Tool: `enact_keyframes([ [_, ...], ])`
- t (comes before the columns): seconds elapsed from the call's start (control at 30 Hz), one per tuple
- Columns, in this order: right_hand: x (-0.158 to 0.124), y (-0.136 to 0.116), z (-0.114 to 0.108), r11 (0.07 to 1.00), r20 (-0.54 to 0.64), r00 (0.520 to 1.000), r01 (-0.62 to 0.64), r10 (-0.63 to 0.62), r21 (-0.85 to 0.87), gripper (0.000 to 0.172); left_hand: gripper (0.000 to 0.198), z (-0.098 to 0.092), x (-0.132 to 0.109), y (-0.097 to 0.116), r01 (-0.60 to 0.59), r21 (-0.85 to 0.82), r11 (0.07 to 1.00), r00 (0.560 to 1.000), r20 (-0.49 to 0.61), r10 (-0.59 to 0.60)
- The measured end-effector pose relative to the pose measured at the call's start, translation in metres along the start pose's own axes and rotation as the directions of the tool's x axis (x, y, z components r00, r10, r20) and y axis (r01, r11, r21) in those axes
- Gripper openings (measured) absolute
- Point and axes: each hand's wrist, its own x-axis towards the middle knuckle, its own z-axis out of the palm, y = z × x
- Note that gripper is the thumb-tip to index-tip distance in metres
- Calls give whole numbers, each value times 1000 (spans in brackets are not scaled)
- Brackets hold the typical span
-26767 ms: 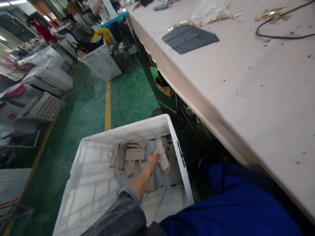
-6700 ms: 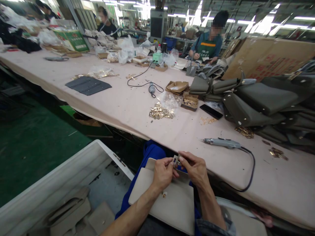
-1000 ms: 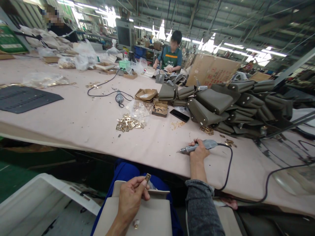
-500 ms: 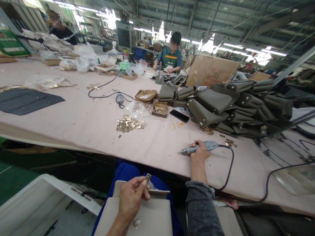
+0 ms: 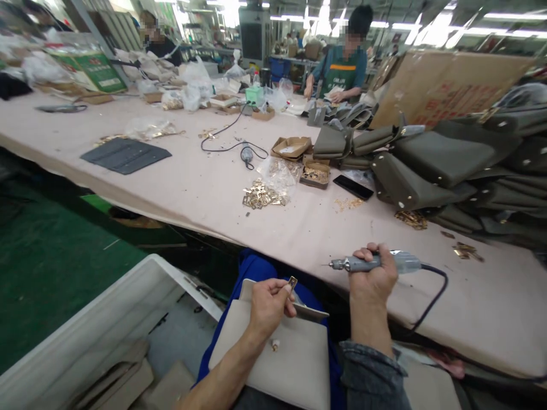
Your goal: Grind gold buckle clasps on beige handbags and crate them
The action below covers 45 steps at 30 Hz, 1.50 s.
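Right hand [image 5: 373,277]: fingers clamped on electric screwdriver [image 5: 371,262], now lifted off the table [image 5: 205,188]. Left hand [image 5: 268,303]: fingertips pinching gold clasp plate [image 5: 292,282] above beige bag [image 5: 280,353], unchanged. Fastening appears imminent.

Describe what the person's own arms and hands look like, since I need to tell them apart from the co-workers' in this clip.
Both hands are bare, without gloves, rings or a watch. The left hand comes off a forearm bare right down to the frame edge. The right hand leads to a grey, slightly heathered sleeve bunched partway up the forearm.
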Motion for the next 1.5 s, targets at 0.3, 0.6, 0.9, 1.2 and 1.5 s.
enact_keyframes([
  [0.3,-49,33,16,992,114,986,-120,123,-36,33,32,-5,-8,5,14,10,1000,1000,-7,-14],
  [0.6,-56,41,17,987,164,975,-143,153,-70,27,30,-7,-8,6,22,14,1000,1000,-6,-22],
  [0.9,-56,43,11,987,167,975,-130,144,-90,28,31,-8,-9,4,17,9,1000,1000,-11,-17],
  [1.2,-57,44,8,987,189,973,-109,130,-116,29,31,-7,-10,2,4,37,999,1000,-30,-3],
  [1.5,-62,40,15,989,210,972,-85,109,-123,27,29,-6,-11,5,3,46,999,999,-53,0],
])
